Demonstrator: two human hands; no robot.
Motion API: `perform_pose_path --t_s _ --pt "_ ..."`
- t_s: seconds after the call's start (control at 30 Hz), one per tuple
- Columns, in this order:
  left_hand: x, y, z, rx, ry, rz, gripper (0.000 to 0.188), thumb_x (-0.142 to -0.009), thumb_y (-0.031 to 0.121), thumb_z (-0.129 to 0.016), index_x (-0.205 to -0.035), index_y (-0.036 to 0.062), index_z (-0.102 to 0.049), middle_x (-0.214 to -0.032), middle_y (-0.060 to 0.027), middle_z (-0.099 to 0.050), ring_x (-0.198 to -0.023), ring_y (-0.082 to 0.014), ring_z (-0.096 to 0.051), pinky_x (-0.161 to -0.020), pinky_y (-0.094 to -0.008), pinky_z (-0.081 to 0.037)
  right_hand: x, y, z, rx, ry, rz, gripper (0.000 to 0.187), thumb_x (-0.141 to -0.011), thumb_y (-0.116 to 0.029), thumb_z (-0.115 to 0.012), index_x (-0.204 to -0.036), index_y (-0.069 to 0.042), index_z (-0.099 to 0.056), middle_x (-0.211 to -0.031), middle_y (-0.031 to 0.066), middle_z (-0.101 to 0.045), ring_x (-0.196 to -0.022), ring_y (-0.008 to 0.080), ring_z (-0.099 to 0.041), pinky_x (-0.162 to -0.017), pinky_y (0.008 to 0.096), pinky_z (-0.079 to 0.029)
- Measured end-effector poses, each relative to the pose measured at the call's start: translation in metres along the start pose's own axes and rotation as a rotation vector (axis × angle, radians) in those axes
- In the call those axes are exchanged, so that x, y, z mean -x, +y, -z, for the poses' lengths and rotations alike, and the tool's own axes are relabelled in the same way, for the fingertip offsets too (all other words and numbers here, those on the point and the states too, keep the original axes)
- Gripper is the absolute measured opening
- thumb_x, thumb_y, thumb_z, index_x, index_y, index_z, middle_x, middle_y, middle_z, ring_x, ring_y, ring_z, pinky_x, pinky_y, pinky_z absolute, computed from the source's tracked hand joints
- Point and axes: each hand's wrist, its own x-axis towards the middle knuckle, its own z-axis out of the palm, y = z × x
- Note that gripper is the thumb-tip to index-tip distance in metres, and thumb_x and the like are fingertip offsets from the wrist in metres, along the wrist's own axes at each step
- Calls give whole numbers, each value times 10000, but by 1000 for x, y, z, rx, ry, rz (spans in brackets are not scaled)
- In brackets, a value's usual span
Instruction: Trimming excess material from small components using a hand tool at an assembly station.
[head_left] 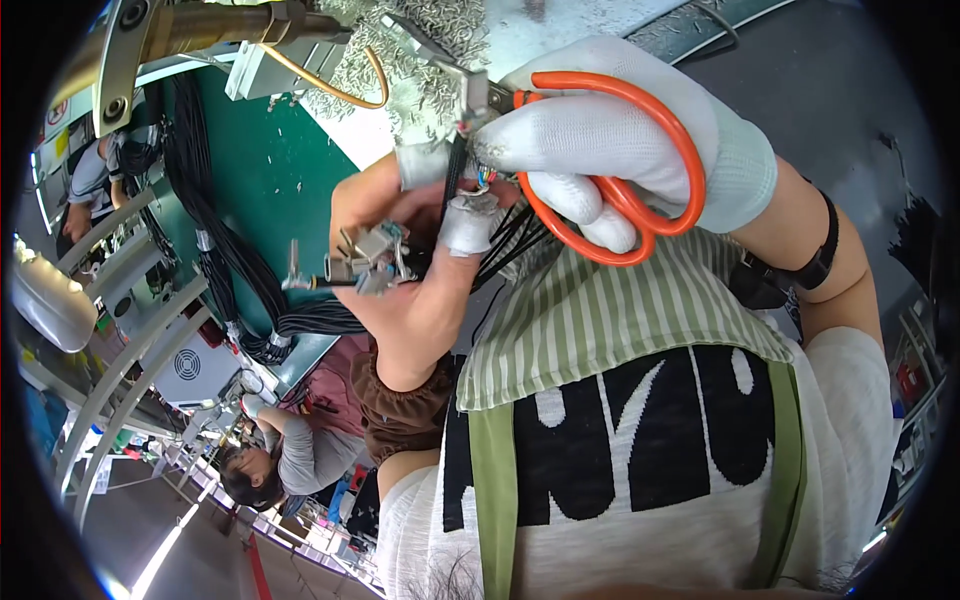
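In my right hand (610,140), in a white knit glove, are scissors with orange loop handles (690,165). Their metal end lies by a grey metal-shelled connector (474,98), where the blades are hard to make out. My left hand (405,290) has white wrapping on its thumb and a finger. These close on thin black cables (454,170), beside which fine coloured wire ends (486,177) show. More metal-ended connectors (372,258) rest across the left palm and fingers. Black cables trail from the hands toward my striped green apron (620,315).
Small grey cut scraps (410,85) are heaped on the worktable beyond my hands. Thick black cable bundles (205,190) run over its green top (275,145). A brass-coloured machine bar (200,35) overhangs the upper left. Another person (310,455) works at the lower left, beside curved rails (130,375).
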Motion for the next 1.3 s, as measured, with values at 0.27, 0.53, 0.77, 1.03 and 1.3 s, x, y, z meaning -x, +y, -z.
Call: perform_pose_path --t_s 0.27,0.53,0.77,1.03,1.3 --pt "3 -3 17 -521 -225 -324 260 -784 -49 -633 -1031 -17 -559 -929 -132 -638 -718 -202 -641 -645 -293 -520 1 -20 -2 276 -33 -176 326 -881 -200 -540 -626 -1 -579 -467 41 -529 -365 110 -517 -357 226 -406" --pt "10 -9 4 -316 -158 -174 181 -859 98 -593 -1016 11 -569 -867 -119 -622 -627 -134 -579 -508 -244 -453 1 -5 3 480 -147 -63 206 -825 -163 -583 -667 -33 -559 -486 51 -523 -391 156 -520 -395 270 -413" --pt "-8 17 24 403 -19 631 211 -796 0 -610 -1002 3 -566 -774 -65 -581 -601 -78 -517 -502 -206 -408 -2 10 -6 1203 283 650 154 -748 -170 -676 -804 -84 -562 -561 49 -518 -472 210 -531 -439 293 -407" --pt "-9 7 10 -188 172 472 255 -730 -40 -637 -975 9 -584 -759 6 -557 -619 -39 -494 -543 -178 -381 8 14 -4 1612 372 748 165 -732 -174 -700 -788 -95 -567 -596 30 -546 -462 202 -534 -435 308 -408" --pt "-12 5 0 -103 250 442 188 -741 -11 -655 -920 12 -604 -745 30 -553 -647 -27 -481 -581 -177 -381 13 13 -3 1294 130 482 128 -742 -139 -682 -819 -75 -603 -552 54 -519 -451 227 -528 -429 330 -401"
